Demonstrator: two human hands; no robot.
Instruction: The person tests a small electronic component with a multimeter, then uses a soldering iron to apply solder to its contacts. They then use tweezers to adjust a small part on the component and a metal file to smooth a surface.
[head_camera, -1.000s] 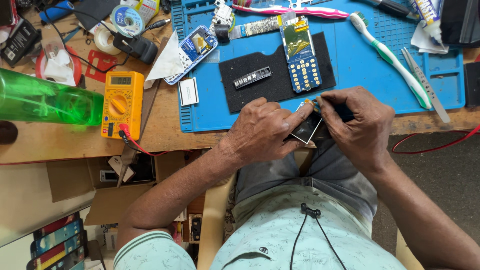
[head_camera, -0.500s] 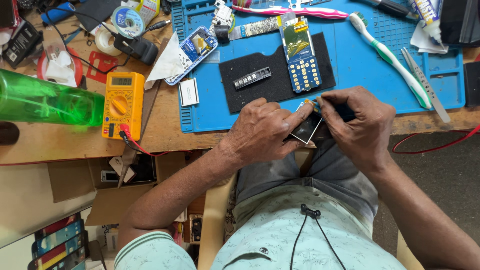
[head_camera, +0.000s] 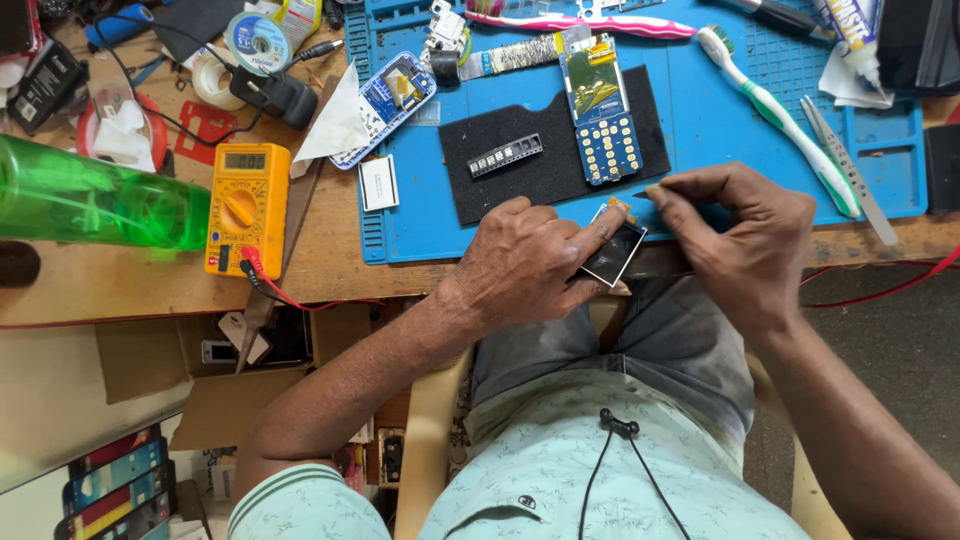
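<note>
My left hand (head_camera: 525, 265) holds a small dark display panel (head_camera: 614, 252) with a short gold flex tab, at the front edge of the blue work mat (head_camera: 700, 130). The forefinger presses on the panel's top corner. My right hand (head_camera: 740, 240) is close beside it on the right, thumb and forefinger pinched together just above the panel; whether they grip anything I cannot tell. Beyond the hands, a blue phone circuit board (head_camera: 600, 115) with a keypad grid and a small black key strip (head_camera: 505, 156) lie on a black foam pad (head_camera: 545, 175).
A yellow multimeter (head_camera: 245, 205) with red and black leads sits left on the wooden bench, beside a green bottle (head_camera: 90, 195). A blue phone frame (head_camera: 385, 95), white toothbrush (head_camera: 780, 120), pink toothbrush (head_camera: 580, 20), tweezers (head_camera: 850, 165) and a solder spool (head_camera: 257, 42) lie around.
My right hand has drawn slightly away from the left, so the panel shows more fully between them. The things on the bench have not moved.
</note>
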